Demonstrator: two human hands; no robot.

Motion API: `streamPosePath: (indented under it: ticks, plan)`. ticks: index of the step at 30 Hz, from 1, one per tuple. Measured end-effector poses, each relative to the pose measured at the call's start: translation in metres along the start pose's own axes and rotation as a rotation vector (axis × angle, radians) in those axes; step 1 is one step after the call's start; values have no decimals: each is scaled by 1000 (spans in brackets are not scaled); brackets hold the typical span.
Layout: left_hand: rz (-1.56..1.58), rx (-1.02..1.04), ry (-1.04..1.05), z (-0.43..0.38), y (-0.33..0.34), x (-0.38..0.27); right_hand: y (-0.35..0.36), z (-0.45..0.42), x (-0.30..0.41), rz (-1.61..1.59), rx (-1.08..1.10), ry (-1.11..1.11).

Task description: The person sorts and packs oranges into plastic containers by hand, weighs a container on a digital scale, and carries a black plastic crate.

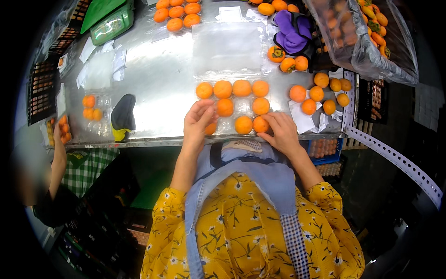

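Several persimmons [241,88] sit in the cups of a clear plastic tray [244,106] at the table's front edge. My right hand [278,130] has its fingertips around a persimmon [260,124] in the tray's front right corner. My left hand [200,120] is at the tray's left side, fingers bent, over or beside a partly covered persimmon [210,128]; whether it holds anything is hidden. Behind the tray lies a stack of clear plastic sheets or trays [228,48]. Loose persimmons [308,106] lie to the right, some on white paper [301,117].
A filled tray [176,12] stands at the back. A purple glove [293,31] lies back right, near a plastic-lined crate of persimmons [378,28]. At left are a dark glove [123,111], a green plastic container [113,24] and a co-worker's hand [60,134] on a small fruit pack.
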State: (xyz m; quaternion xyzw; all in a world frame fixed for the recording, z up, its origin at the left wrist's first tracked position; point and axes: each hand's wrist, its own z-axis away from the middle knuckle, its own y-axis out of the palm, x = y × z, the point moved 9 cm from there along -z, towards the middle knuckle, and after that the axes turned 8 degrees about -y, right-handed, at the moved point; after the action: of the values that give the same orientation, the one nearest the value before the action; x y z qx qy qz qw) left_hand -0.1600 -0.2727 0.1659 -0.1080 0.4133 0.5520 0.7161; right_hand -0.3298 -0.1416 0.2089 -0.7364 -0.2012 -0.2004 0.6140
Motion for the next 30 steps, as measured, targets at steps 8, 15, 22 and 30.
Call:
streamPosePath:
  ticks: [8, 15, 22, 30]
  plan:
    - [-11, -14, 0, -2, -3, 2, -55, -10, -79, 28, -252, 361]
    - [-32, 28, 4, -3, 4, 3, -66, -65, -116, 164, -159, 298]
    - [-1, 9, 6, -1, -2, 4, -46, -73, -129, 281, -170, 285]
    - [26, -27, -7, 2, -9, 7, -52, -46, -94, -577, -431, 308]
